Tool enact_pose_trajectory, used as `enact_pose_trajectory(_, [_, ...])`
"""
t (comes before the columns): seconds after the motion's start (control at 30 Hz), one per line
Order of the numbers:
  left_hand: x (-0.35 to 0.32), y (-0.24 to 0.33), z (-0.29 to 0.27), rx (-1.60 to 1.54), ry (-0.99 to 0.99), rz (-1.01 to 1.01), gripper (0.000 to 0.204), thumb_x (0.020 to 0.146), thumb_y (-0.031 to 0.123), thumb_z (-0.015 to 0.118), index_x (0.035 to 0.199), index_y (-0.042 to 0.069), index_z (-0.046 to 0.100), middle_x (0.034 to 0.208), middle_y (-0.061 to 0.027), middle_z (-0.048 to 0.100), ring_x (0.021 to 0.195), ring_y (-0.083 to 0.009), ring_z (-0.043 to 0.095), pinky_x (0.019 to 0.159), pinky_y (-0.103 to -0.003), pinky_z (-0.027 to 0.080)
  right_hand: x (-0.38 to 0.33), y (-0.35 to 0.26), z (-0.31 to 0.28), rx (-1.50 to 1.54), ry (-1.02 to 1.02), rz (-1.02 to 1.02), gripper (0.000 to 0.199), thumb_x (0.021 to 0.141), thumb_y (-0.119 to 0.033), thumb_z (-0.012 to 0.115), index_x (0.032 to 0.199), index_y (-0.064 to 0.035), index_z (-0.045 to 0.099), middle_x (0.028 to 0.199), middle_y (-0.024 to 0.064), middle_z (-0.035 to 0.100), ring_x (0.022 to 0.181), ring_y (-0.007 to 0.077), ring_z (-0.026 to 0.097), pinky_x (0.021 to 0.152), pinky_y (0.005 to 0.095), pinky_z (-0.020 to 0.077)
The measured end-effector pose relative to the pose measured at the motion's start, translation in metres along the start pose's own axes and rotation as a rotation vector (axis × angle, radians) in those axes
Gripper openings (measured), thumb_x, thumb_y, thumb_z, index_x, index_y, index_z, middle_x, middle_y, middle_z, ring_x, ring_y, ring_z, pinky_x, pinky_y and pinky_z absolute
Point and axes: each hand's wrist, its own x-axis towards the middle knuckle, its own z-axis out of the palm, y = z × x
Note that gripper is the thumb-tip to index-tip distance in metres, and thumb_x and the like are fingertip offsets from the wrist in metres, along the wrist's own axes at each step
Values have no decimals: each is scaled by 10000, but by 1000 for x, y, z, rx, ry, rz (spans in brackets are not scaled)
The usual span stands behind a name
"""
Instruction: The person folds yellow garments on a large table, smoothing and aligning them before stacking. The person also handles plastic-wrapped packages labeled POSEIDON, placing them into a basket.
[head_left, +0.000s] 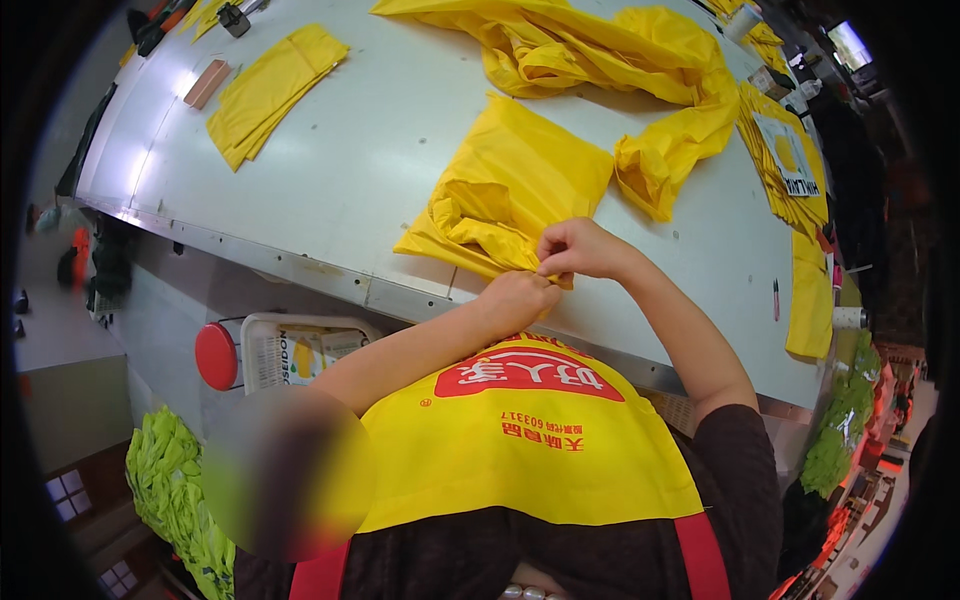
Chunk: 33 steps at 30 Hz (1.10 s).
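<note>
A yellow fabric piece (510, 190), partly folded and bunched, lies on the grey worktable (380, 130) close to its near edge. My left hand (518, 297) and my right hand (578, 250) meet at the cloth's near corner, both pinching its edge with fingers closed. A yellow apron with red print (530, 440) covers my chest below the hands.
A long crumpled yellow cloth (620, 60) lies further back. A folded yellow piece (270, 90) and a small brown block (206, 84) sit at far left. Stacked yellow pieces (790, 170) line the right side. A white basket (300, 350) and green fabric (175, 490) are below the table.
</note>
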Motion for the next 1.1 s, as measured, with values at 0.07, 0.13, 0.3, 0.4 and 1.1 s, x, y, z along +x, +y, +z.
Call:
enact_pose_trajectory(0.07, [8, 2, -4, -4, 134, 141, 54, 717, 105, 555, 750, 64, 545, 749, -88, 594, 738, -253, 610, 605, -356, 492, 28, 20, 13, -279, -8, -64, 94, 721, -126, 619, 735, -34, 622, 630, 57, 589, 542, 132, 559, 488, 276, 449])
enact_pose_trajectory(0.13, [7, 4, -6, -39, 194, 245, 69, 699, 111, 566, 753, 70, 554, 725, -78, 593, 725, -245, 608, 592, -346, 489, 40, 26, 24, -370, -81, 39, 108, 728, -130, 573, 729, -41, 634, 632, 71, 592, 546, 149, 558, 485, 296, 440])
enact_pose_trajectory(0.3, [-4, 13, -29, 66, 46, 144, 95, 701, 162, 623, 765, 106, 581, 686, -74, 590, 687, -245, 600, 569, -357, 471, 15, 2, 25, -825, -384, 89, 163, 749, -148, 519, 822, -98, 656, 756, 96, 636, 699, 248, 604, 594, 374, 470])
enact_pose_trajectory(0.4, [-29, -5, -37, 63, -90, -39, 156, 704, 241, 655, 756, 110, 589, 679, -86, 589, 673, -272, 594, 579, -388, 465, -20, 21, 31, -1084, -272, -64, 171, 765, -195, 550, 901, -142, 639, 874, 69, 629, 863, 245, 597, 722, 381, 454])
enact_pose_trajectory(1.1, [-50, -34, -47, 39, 407, -151, 200, 593, 142, 746, 696, 84, 585, 1327, -207, 382, 1233, -399, 342, 942, -458, 320, 21, 15, 62, -877, 765, -177, 219, 703, -133, 645, 864, -68, 512, 808, 101, 541, 769, 290, 581, 659, 382, 499])
